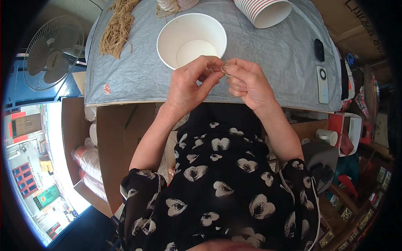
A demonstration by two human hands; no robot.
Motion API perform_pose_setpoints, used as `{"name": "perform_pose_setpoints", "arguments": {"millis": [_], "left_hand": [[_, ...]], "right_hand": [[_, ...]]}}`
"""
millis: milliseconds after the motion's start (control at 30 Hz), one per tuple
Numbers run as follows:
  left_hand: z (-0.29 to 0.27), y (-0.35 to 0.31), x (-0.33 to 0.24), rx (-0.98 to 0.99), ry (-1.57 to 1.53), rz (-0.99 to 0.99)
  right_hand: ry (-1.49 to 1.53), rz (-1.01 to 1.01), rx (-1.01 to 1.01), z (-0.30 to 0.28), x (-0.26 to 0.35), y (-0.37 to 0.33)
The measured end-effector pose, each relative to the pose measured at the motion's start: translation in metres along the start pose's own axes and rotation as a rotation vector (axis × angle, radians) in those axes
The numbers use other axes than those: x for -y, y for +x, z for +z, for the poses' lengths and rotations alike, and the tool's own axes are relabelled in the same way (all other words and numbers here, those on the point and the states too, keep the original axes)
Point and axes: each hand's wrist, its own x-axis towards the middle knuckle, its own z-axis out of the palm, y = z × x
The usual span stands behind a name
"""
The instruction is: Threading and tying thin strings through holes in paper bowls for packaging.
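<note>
My left hand (pixel 190 85) and my right hand (pixel 248 81) meet fingertip to fingertip over the front edge of the table. Both are closed in a pinch on a short bit of thin, pale string (pixel 226 74); most of it is hidden by the fingers. Just beyond them a white paper bucket (pixel 167 37) lies tilted with its open mouth toward me, close to my left fingers. At the far left of the table is a loose bundle of tan paper cords (pixel 117 31). A container wound with cord (pixel 180 4) is partly cut off at the top.
A nested stack of white paper buckets (pixel 272 14) lies at the far right. A phone (pixel 323 85) and a small black object (pixel 319 49) are near the right edge of the grey-covered table (pixel 289 62). An open cardboard box (pixel 113 142) stands below left; a fan (pixel 54 58) stands beyond it.
</note>
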Motion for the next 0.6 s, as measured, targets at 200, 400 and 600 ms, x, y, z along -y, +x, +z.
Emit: {"name": "perform_pose_setpoints", "arguments": {"millis": [200, 400, 600], "left_hand": [[-0.002, -0.002, 0.007, -0.011, 0.04, 0.043], [-0.011, 0.005, -0.004, 0.049, -0.415, -0.371], [-0.018, 0.013, -0.009, 0.085, -0.531, -0.493]], "right_hand": [[-0.071, 0.018, -0.022, 0.001, 0.006, -0.001], [-0.058, -0.219, -0.025, -0.005, 0.005, -0.001], [-0.524, -0.609, -0.052, -0.009, -0.006, -0.001]]}}
